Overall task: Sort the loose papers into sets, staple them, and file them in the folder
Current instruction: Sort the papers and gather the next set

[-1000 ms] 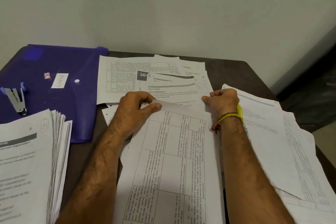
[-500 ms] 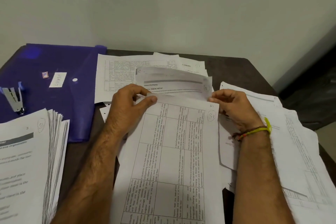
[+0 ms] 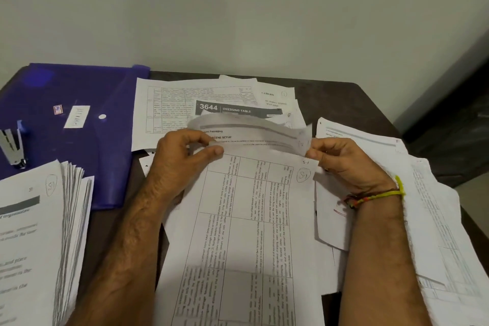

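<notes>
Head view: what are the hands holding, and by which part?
Both hold one curled sheet by its far edge: left hand at the left corner, right hand at the right.

A dark brown surface (image 3: 341, 98) stands against a pale wall; on it lie a blue folder (image 3: 79, 145) at far left, a thick paper stack (image 3: 39, 241) near left, loose sheets (image 3: 185, 103) at the middle, and spread papers (image 3: 436, 219) at right.
</notes>
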